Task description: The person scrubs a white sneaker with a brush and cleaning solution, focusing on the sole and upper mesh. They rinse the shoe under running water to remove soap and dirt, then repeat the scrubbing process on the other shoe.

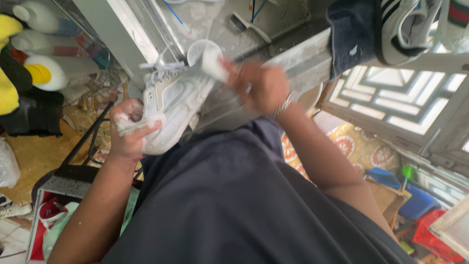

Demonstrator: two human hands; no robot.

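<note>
A white sneaker (178, 100) with loose laces is held up in front of my dark shirt. My left hand (129, 129) grips its heel end, fingers wrapped over the edge. My right hand (259, 88) is blurred with motion at the toe end and is closed around a white cloth or wipe (213, 63) pressed against the shoe. A bracelet shows on my right wrist.
White bottles (46, 71) lie on a shelf at upper left beside a yellow thing. A striped sneaker (408, 29) and dark cloth (351, 34) rest on the window ledge at upper right. Red and blue bins (430, 230) stand at lower right; a black stool frame (73, 171) stands at left.
</note>
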